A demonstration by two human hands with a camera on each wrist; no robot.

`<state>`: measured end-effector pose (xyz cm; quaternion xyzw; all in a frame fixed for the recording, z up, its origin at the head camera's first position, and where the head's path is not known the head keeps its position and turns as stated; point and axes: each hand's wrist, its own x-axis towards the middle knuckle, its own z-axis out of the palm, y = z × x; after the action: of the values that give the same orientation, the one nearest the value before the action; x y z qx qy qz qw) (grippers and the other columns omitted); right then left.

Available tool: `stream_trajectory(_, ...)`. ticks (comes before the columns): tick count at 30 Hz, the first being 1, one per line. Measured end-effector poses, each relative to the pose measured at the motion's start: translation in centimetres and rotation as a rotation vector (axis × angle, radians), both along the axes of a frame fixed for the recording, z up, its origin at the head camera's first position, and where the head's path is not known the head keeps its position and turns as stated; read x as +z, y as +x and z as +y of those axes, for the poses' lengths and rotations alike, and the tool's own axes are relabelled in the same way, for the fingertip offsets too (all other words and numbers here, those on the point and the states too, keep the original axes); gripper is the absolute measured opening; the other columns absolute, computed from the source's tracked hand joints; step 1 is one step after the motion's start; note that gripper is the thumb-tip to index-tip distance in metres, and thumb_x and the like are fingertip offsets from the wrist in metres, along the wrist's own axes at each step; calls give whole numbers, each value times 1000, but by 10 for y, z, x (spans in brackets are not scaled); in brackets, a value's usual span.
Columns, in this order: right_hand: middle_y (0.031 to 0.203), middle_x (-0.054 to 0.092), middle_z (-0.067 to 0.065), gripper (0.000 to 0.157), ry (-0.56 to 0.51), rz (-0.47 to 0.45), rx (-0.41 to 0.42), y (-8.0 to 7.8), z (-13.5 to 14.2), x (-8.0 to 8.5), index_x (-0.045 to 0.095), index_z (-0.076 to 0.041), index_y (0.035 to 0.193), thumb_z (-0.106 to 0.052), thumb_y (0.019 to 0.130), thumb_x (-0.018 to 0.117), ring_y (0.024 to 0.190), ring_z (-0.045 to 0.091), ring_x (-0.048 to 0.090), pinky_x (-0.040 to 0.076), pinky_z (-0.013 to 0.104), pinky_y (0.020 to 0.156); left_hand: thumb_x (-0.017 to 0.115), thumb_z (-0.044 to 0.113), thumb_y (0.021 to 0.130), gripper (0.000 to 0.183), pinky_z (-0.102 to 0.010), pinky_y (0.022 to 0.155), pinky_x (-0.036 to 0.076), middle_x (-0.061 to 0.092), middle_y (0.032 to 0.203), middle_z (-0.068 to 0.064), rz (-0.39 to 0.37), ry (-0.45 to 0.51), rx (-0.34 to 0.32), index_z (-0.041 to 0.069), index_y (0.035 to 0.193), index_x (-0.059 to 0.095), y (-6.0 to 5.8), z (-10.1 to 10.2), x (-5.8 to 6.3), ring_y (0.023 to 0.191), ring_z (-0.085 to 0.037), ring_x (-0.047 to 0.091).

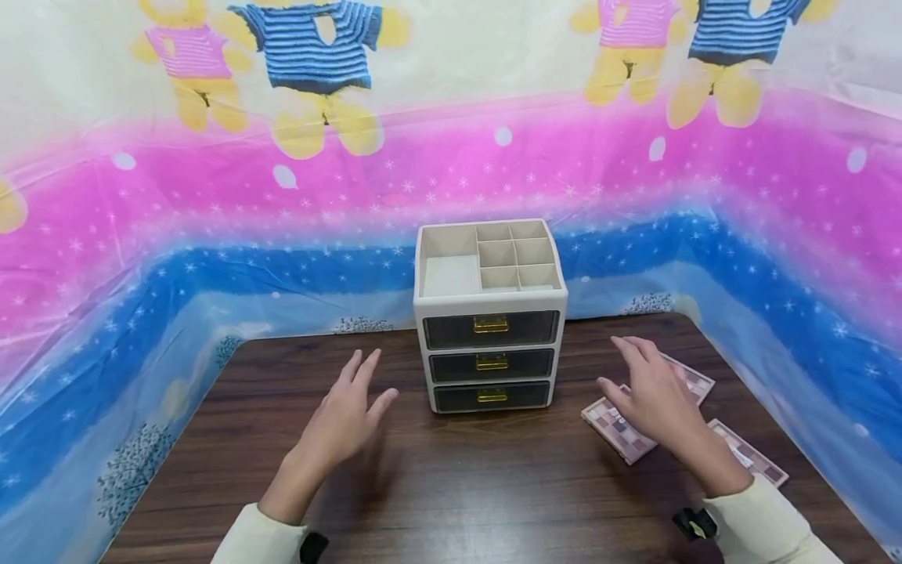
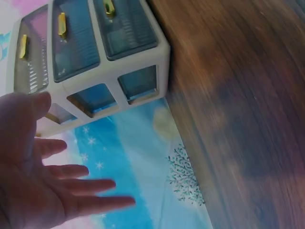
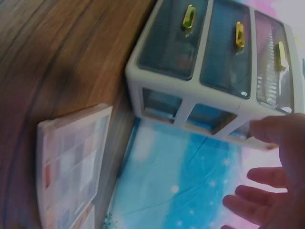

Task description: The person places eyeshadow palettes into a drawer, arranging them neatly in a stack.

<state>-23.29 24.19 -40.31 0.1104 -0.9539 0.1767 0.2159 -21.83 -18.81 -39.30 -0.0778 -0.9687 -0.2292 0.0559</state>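
Note:
A white organizer with three dark see-through drawers and gold handles stands at the back middle of the table. Its top is split into one large and several small compartments. To its left my left hand hovers over the table, fingers spread and holding nothing. My right hand is on the other side, fingers extended, above a group of eyeshadow palettes. One palette lies left of that hand, another is partly hidden behind it, and a third lies by the wrist. In the right wrist view, a palette lies beside the organizer.
The dark wooden table has edges at left, right and back. A printed cloth with pink and blue bands hangs behind and around it, close to the organizer's back. Black straps sit at the cream sleeves.

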Motion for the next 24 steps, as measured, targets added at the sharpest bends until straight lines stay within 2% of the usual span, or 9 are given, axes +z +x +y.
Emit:
stream_trajectory(3,133,57,24,57,-51,101,14,1,-10,5,56,-1,138,-20,88,76,120,43,57,42,68,93,56,35,105,63,-65,110,42,37,160,-23,106,83,-14,15,159,33,-3,4,2,142,-45,45)
stream_trajectory(5,126,60,22,51,-70,162,28,1,-17,9,60,-2,133,-16,87,77,114,40,60,45,61,87,59,31,104,57,-62,109,45,48,152,-21,188,127,-22,14,155,41,-5,7,4,138,-42,50)
stream_trajectory(10,114,65,16,41,-89,309,80,0,-37,17,67,-4,122,-9,83,79,98,33,64,45,50,76,65,20,101,47,-55,95,55,61,135,-18,340,260,-50,12,146,53,-10,16,12,118,-35,64)
stream_trajectory(13,110,67,14,37,-97,372,121,-2,-51,22,70,-5,117,-6,81,80,97,31,64,45,49,74,66,17,100,44,-51,91,58,63,129,-17,373,364,-63,12,143,56,-13,25,19,112,-33,68)
stream_trajectory(17,109,67,13,36,-87,415,181,-4,-71,29,70,-6,116,-5,81,81,97,29,63,46,47,74,66,15,100,41,-46,93,60,62,129,-16,385,485,-78,13,140,59,-18,38,29,115,-31,69)
stream_trajectory(24,106,67,12,36,-27,493,257,-12,-105,35,73,-7,114,-6,79,82,95,31,65,50,46,72,65,13,100,40,-39,95,59,60,132,-17,399,625,-102,15,139,60,-27,56,37,117,-30,68)
